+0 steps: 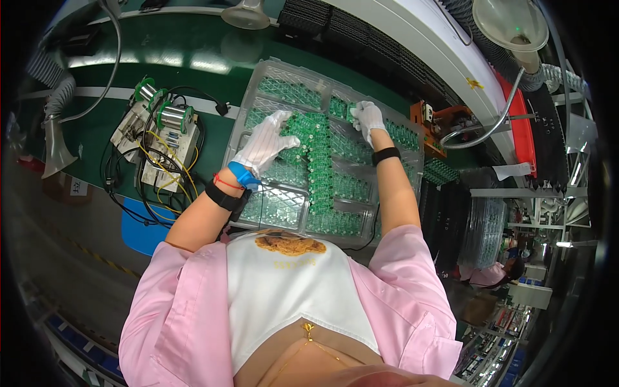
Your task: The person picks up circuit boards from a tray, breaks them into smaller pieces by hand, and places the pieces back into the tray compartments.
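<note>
A large clear plastic tray (237,138), divided into compartments, lies in front of me, filled with small green circuit boards (351,187). Over its middle, a brighter cluster of green circuit boards (313,129) lies across the compartments, a strip of them running toward me. My left hand (265,140), in a white striped glove, has its fingers and thumb around the left edge of that cluster. My right hand (369,119), also gloved in white, is at the far right compartments with its fingers curled together beside green boards. What lies between its fingertips is hidden.
Left of the tray stands a pale tool holder (164,142) with solder spools (174,117) and tangled cables. Clear funnel-shaped hoods (512,26) hang at the edges. Orange bins (429,122) and stacked green boards (440,171) are at right. A person (488,276) is far right.
</note>
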{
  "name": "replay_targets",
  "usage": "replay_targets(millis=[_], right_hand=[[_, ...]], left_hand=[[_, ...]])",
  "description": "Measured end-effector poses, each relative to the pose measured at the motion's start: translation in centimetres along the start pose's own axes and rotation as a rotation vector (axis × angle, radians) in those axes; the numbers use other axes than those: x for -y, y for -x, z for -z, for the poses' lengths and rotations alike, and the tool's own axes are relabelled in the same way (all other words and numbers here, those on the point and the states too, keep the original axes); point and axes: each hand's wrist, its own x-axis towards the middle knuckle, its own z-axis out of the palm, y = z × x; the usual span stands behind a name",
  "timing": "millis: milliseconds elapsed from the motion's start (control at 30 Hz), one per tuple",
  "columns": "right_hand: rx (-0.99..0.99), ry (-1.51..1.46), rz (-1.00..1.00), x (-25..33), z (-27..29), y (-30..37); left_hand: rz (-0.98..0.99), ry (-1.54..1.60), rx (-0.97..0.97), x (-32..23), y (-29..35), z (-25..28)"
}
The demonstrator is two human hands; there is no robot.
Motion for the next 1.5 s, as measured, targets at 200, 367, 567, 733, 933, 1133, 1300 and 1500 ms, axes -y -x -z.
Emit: replay_targets(millis=[200,367,567,733,933,1133,1300,1500], right_hand=[[-0.237,0.449,0.062,-0.2,-0.8,-0.2],[-0.145,0.446,0.501,7.1,-2.1,7.6],[0.216,0.638,1.157,7.1,-3.8,11.7],[0.293,0.335,1.383,8.7,-1.9,12.0],[0.139,-0.173,0.06,0.0,2.3,1.3],[-0.175,0.406,-0.035,-0.3,1.0,-0.2],[-0.362,0.609,0.259,3.2,0.8,3.9],[0.345,0.42,0.897,8.3,-2.6,12.3]], left_hand=[[0.142,-0.369,0.143,-3.2,0.1,0.5],[-0.103,-0.346,0.033,-1.9,1.2,0.1],[-0.368,-0.346,0.167,-3.3,1.4,0.5],[-0.6,-0.414,0.394,-5.6,1.2,1.1],[-0.032,-0.007,0.242,-4.8,0.8,0.2],[0.072,-0.084,0.125,-1.8,0.7,0.0],[0.008,-0.283,0.19,-1.2,0.6,0.2],[-0.386,-0.442,0.067,-2.8,1.6,-0.3]])
